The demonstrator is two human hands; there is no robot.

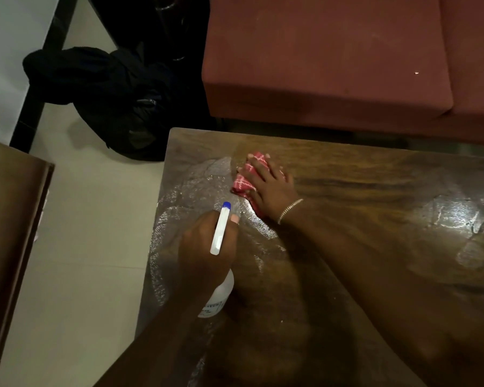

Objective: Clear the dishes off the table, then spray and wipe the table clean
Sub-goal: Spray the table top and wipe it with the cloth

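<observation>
Plainly soft and limp, the red checked cloth (242, 184) lies near the desk's (375, 191) far left corner, pressed flat under the right hand (271, 188), fingers spread. The spray bottle (221, 294), probably light and rigid, sits in the left hand's (204, 247) grip, curled round its neck.

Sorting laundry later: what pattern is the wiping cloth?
Cloth: red with white check lines; head view.
</observation>
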